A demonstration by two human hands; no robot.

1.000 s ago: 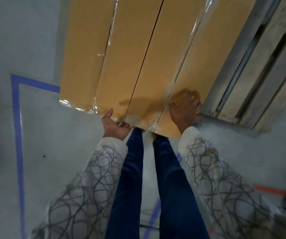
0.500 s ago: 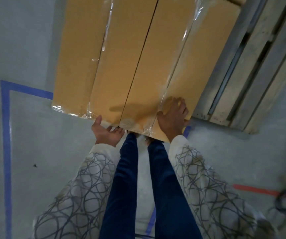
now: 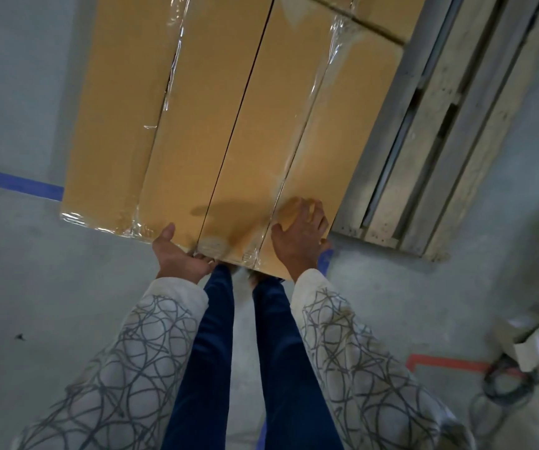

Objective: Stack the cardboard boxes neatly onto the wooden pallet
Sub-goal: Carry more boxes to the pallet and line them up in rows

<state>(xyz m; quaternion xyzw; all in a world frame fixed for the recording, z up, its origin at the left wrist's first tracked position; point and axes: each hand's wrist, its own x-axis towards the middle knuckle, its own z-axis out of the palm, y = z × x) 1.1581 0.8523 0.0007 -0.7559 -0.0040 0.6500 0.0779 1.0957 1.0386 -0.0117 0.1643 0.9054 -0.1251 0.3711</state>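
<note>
left hand: at the near end of the load, thumb on top, fingers hooked under the edge and carrying it.
right hand: palm flat on the top face by the near right corner, fingers spread, pressing; nothing is gripped.
load: bundle of long tan cardboard boxes, 4 long faces side by side, bound in clear plastic film.
position: near end overhangs the grey concrete floor. Right long side lies over the left edge of the grey wooden slatted pallet. Can't tell if the far end is resting.
handling: probably heavy and stiff lengthwise. The film looks slick, so a flat palm may slide. The seam between boxes could shear.
grip: I'd go under the end edge with both hands, not on the film.
edges: near right corner sits just beside the pallet's near corner. Watch fingers between the 2.
room: open slats to the right. Blue tape line passes under the load on the left.
clutter: orange tape strip, small open white carton and dark coiled cable lie well apart, right.
</note>
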